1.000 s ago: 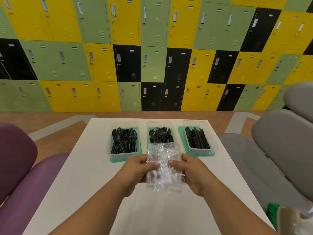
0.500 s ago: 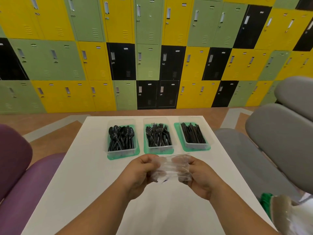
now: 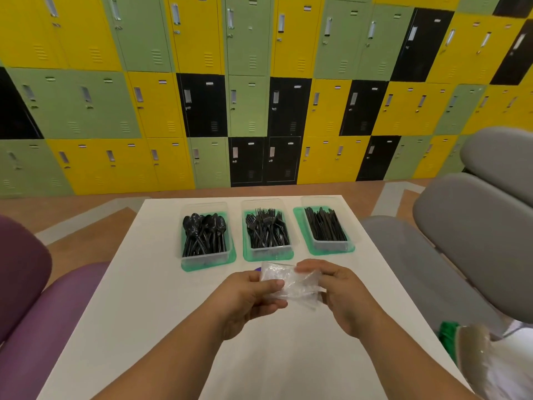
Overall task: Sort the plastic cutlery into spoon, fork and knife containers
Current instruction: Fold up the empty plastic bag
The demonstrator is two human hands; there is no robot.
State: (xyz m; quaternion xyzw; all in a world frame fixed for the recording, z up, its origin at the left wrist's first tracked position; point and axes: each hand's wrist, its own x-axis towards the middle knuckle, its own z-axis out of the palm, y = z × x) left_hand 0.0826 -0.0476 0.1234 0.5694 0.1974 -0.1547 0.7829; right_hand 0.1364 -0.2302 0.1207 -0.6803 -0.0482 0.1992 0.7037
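- Far left: purple seat beside the white table, clear of the work.
- Left container: clear tub on a green lid, filled with black spoons, at the table's far side.
- Left hand: pinching the near-left edge of a crumpled clear plastic bag, thumb on top, fingers curled beneath.
- Middle container: black forks, just beyond the bag.
- Bag itself: held above the table between both hands, apparently empty; no loose cutlery visible on the tabletop, so sorting looks close to done.
- Right hand: gripping the bag's right side, fingers folded over the top edge.
- Right container: black knives.
- Far right: grey seat, and a blurred green-and-clear object at the table's near-right corner.
- Risks: a piece left hidden in the creased bag and discarded with it; a careless sweep of the bag nudging the fork tub, close behind it, and spilling sorted pieces.
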